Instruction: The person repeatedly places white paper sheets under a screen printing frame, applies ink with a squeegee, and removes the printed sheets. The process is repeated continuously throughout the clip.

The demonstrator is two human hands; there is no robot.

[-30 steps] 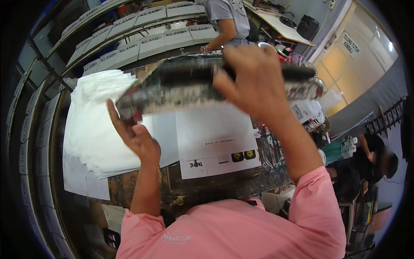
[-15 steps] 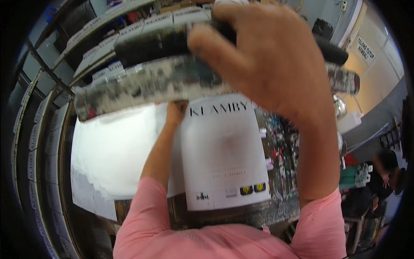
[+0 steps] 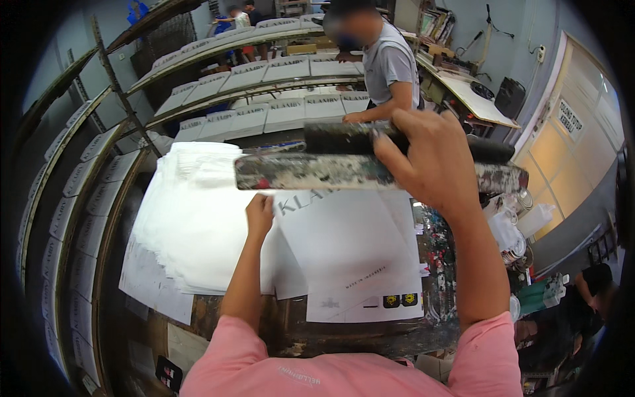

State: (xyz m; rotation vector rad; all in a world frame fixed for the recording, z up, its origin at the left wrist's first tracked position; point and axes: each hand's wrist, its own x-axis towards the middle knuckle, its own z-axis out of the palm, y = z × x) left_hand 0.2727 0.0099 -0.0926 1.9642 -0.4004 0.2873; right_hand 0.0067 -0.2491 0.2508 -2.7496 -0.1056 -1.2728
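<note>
My right hand (image 3: 433,155) is closed around a long paint-stained bar (image 3: 304,172), which looks like the near edge of a screen-printing frame seen edge-on. A black bar (image 3: 350,139), perhaps a squeegee, lies along its top under the same hand. The frame is raised above the table. Beneath it, my left hand (image 3: 260,215) pinches the far left corner of a white printed sheet (image 3: 350,238), which lies askew and partly lifted. Another white sheet (image 3: 364,312) with small dark and yellow marks shows below it. The frame hides the sheet's far edge.
A tall stack of white paper (image 3: 192,218) stands left on the dark table (image 3: 291,331). Racks (image 3: 92,231) of printed sheets line the left and far sides. A person (image 3: 393,66) works beyond the frame. Bottles and tubs (image 3: 509,231) crowd the right; another person (image 3: 598,284) is lower right.
The frame appears smaller and farther from me, still in my right hand. The printed sheet has turned askew and shifted left with my left hand. My view has tilted up.
</note>
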